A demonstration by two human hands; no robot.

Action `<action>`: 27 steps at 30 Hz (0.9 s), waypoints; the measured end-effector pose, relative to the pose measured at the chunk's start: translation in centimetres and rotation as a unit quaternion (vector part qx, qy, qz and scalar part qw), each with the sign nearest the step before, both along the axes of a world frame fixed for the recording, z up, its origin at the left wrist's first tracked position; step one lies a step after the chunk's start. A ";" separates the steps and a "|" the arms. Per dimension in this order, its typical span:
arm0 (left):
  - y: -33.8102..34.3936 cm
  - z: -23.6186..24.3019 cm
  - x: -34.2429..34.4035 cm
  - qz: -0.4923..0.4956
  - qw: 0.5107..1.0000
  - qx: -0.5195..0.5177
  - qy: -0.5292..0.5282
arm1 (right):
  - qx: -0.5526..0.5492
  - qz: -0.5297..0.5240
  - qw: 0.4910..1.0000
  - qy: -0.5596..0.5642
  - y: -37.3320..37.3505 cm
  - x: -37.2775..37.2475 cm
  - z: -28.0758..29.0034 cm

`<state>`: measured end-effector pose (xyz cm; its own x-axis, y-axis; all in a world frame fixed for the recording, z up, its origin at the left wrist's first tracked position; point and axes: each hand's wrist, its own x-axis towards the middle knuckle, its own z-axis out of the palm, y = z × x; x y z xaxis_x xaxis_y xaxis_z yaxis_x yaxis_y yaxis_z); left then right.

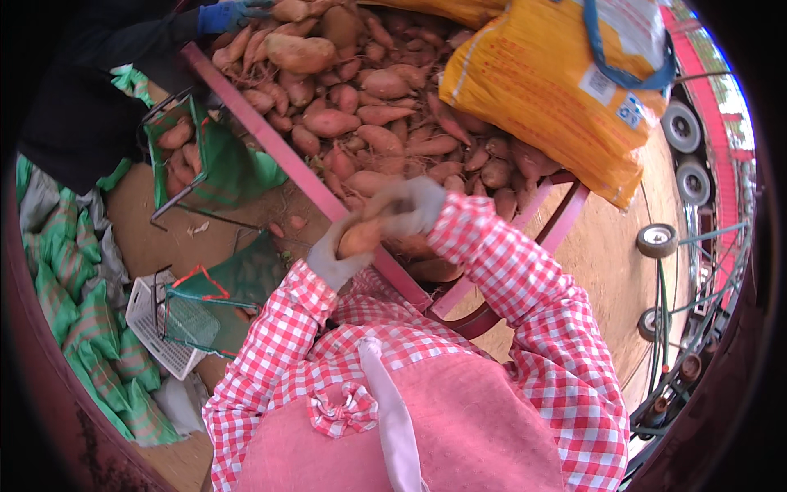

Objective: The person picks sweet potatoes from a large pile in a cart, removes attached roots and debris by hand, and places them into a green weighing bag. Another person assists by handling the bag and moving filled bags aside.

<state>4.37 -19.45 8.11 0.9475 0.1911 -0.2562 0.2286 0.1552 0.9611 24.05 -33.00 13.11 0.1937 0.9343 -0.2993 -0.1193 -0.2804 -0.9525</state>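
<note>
In the middle, my left hand [338, 252] in a grey glove grips a sweet potato [360, 239]. My right hand [407, 207], also gloved and slightly blurred, closes over the same sweet potato from the upper right. Both are just above the pink metal rim [270, 139] of a sorting bin, whose heaped sweet potatoes [381, 115] fill the upper middle. At the upper right, a large orange bag [541, 98] with blue straps lies on the heap.
A co-worker's blue-gloved hand [229, 15] reaches in at top left, beside a green bag [221, 176] of sweet potatoes on a frame. Lower left are a white crate [147, 328], a mesh bag [229, 275] and stacked sacks [82, 312]. Wheeled carts [657, 241] stand right.
</note>
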 end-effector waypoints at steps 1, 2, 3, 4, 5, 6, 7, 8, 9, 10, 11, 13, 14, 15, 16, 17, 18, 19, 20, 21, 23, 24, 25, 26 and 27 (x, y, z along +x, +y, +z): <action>0.1 0.1 -0.3 -0.052 0.994 0.091 0.027 | 0.019 0.046 0.994 -0.098 0.1 -0.6 0.0; 0.6 0.2 -0.9 -0.100 0.976 0.181 0.073 | -0.042 0.106 0.973 -0.202 0.3 -1.5 -0.2; 1.1 0.2 -1.9 -0.147 0.943 0.272 0.120 | -0.073 0.174 0.938 -0.291 0.3 -2.2 -0.3; 1.7 -0.1 -2.7 -0.140 0.923 0.338 0.118 | -0.103 0.242 0.889 -0.376 0.2 -2.2 -0.2; 2.4 -0.5 -3.6 -0.130 0.897 0.406 0.117 | -0.080 0.247 0.892 -0.370 0.0 -1.7 0.0; 3.2 -1.0 -4.4 -0.119 0.867 0.471 0.114 | -0.057 0.253 0.894 -0.365 -0.8 -0.6 0.4; 4.1 -1.6 -5.1 -0.058 0.906 0.403 0.114 | -0.119 0.204 0.889 -0.392 -0.9 0.6 0.5; 4.9 -2.2 -5.8 0.004 0.937 0.329 0.115 | -0.145 0.153 0.890 -0.404 -1.0 1.5 0.3; 5.5 -2.8 -6.9 0.067 0.960 0.252 0.104 | -0.159 0.068 0.919 -0.355 -2.1 4.5 0.6; 5.9 -3.4 -7.6 0.127 0.977 0.159 0.069 | -0.170 -0.063 0.926 -0.332 -3.3 6.5 0.4; 6.6 -3.7 -8.6 0.168 0.981 -0.008 0.102 | -0.278 -0.060 0.847 -0.448 -4.3 9.4 0.4; 6.8 -4.6 -9.7 0.220 0.945 -0.240 0.036 | -0.397 -0.038 0.810 -0.430 -7.0 12.4 -1.5; 6.6 -5.1 -9.9 0.226 0.929 -0.293 0.017 | -0.428 0.031 0.795 -0.429 -7.9 13.1 -3.1; 6.2 -5.5 -10.0 0.247 0.907 -0.341 0.004 | -0.467 0.082 0.764 -0.438 -8.5 13.3 -4.9; 5.9 -5.7 -10.0 0.263 0.887 -0.380 0.001 | -0.493 0.122 0.737 -0.445 -9.0 13.2 -6.6; 5.4 -5.8 -9.8 0.255 0.877 -0.407 -0.005 | -0.511 0.149 0.717 -0.449 -9.2 12.9 -8.1; 5.0 -5.9 -9.6 0.242 0.879 -0.411 -0.011 | -0.525 0.171 0.700 -0.452 -9.4 12.6 -9.3; 4.7 -5.8 -9.3 0.224 0.884 -0.410 -0.010 | -0.533 0.185 0.689 -0.455 -9.5 12.3 -10.2; 4.5 -5.7 -9.1 0.213 0.889 -0.406 -0.013 | -0.538 0.193 0.682 -0.457 -9.4 11.9 -11.0; 4.2 -5.5 -9.0 0.251 0.884 -0.393 0.017 | -0.541 0.199 0.677 -0.457 -9.4 11.5 -11.5; 4.2 -5.1 -9.0 0.233 0.895 -0.379 0.005 | -0.546 0.204 0.672 -0.457 -9.2 11.1 -11.8; 4.2 -4.9 -9.1 0.222 0.898 -0.379 -0.011 | -0.548 0.203 0.671 -0.456 -9.1 11.1 -11.7; 4.3 -4.8 -9.3 0.218 0.904 -0.367 -0.007 | -0.552 0.202 0.669 -0.455 -9.1 11.0 -11.6; 4.3 -4.8 -9.5 0.214 0.908 -0.361 -0.006 | -0.554 0.198 0.669 -0.454 -9.1 11.0 -11.6; 4.3 -4.8 -9.8 0.210 0.913 -0.349 0.003 | -0.556 0.196 0.669 -0.452 -9.1 11.0 -11.6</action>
<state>-5.42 -15.12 3.33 0.8270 0.3252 -0.4586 0.0128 0.8046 0.5937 35.09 -42.08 1.55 0.5708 0.2630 -0.7778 0.6551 -0.7170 0.2383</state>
